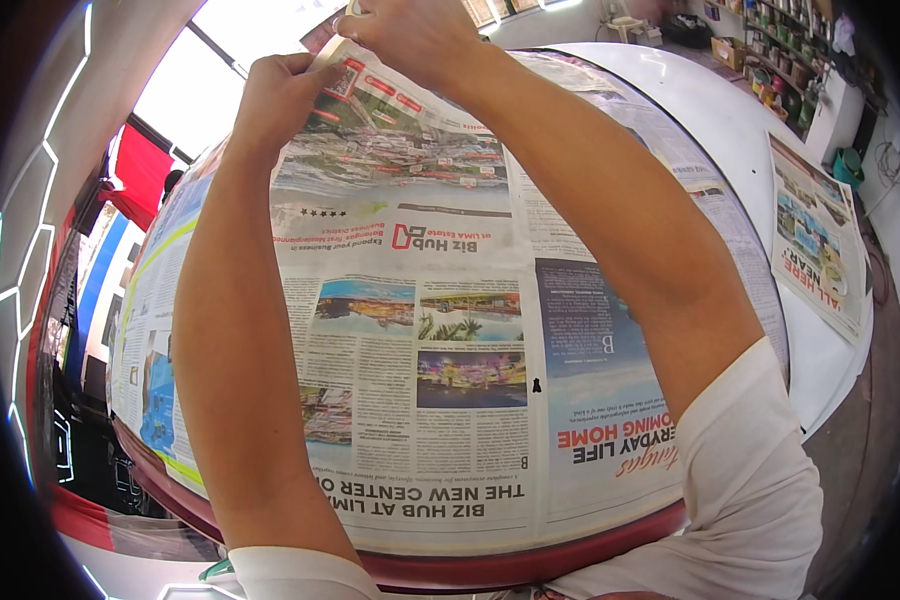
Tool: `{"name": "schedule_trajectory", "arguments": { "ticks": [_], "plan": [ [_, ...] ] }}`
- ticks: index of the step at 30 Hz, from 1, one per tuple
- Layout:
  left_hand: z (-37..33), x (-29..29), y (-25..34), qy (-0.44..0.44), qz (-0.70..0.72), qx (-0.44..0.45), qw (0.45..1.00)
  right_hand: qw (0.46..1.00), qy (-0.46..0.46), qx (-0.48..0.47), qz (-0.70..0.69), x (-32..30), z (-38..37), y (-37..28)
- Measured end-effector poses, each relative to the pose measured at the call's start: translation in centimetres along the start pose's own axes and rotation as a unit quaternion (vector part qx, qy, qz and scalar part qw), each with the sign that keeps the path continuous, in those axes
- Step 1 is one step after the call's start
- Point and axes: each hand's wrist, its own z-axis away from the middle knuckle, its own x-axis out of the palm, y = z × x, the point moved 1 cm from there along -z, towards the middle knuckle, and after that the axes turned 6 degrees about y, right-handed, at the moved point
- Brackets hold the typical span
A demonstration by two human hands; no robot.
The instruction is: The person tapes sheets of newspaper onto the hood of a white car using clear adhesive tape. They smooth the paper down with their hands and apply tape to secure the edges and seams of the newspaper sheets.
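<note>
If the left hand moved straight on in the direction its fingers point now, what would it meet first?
The left hand would probably meet the right hand, passing over newspaper; depth is unclear.

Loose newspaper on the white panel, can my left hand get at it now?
Probably not: your left hand is at the far edge of the spread newspaper, and your right arm lies between it and the loose newspaper.

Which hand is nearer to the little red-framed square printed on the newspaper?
Left. The left hand has its thumb at the red-framed square; the right hand is above it in the picture.
</note>
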Motion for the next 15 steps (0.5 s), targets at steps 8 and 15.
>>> {"name": "schedule_trajectory", "arguments": {
  "ticks": [8,15],
  "plan": [
    [-0.6,0.1,1.4,0.053,0.027,0.06,0.996,0.995,0.059,0.019,-0.077,-1.2,-0.6,0.7],
    [-0.8,0.5,1.3,0.087,-0.08,0.126,0.985,0.982,-0.075,0.014,-0.174,-3.2,0.2,1.5]
  ]
}}
